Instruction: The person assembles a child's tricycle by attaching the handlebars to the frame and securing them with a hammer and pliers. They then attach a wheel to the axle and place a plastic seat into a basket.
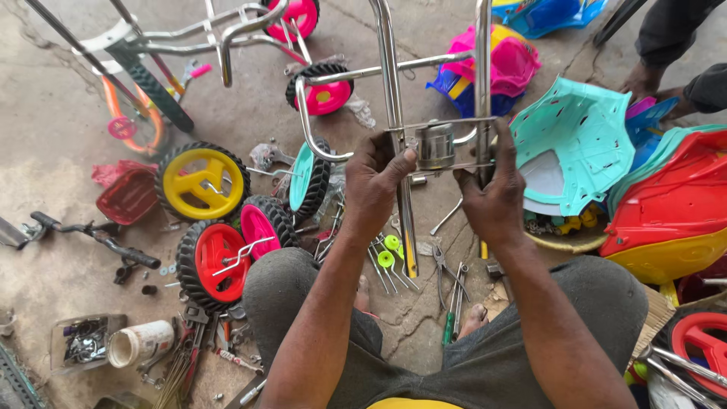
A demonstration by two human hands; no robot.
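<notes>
Both hands (375,178) (492,189) pinch chrome frame (394,91), seemingly gripping its bracket (438,145) between them

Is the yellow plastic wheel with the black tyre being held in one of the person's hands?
No, the yellow plastic wheel lies on the floor; both hands grip the chrome metal frame.

tight spot from where I sit, chrome tube frame (395,113) fencing my front, red and yellow plastic wheels (216,220) crowding the left, stacked turquoise and red plastic seat shells (583,144) walling the right, pliers (453,291) between my knees, bare concrete floor (53,129) far left
</notes>
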